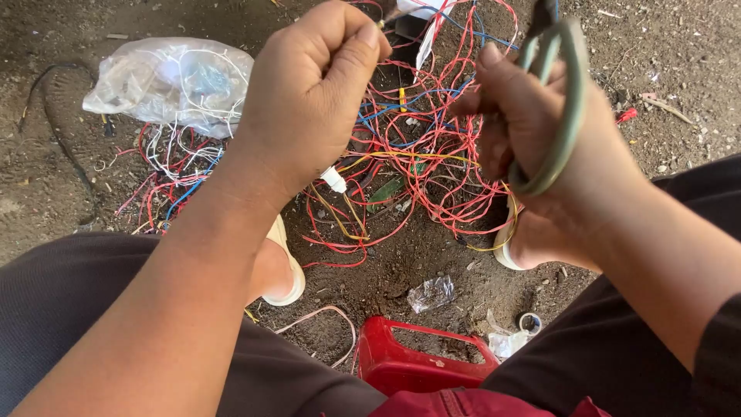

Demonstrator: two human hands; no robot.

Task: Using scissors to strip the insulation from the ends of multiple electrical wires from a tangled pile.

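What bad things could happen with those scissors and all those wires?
The right hand holds the scissors close to the left hand, which pinches a thin wire; a slip might nick a finger. The wire pile lies tangled between the feet, so a pulled strand could snag and drag others.

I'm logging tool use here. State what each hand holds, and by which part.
The right hand grips grey-green metal scissors by their handle loops. The left hand is closed in a fist, pinching a thin wire end at its tip.
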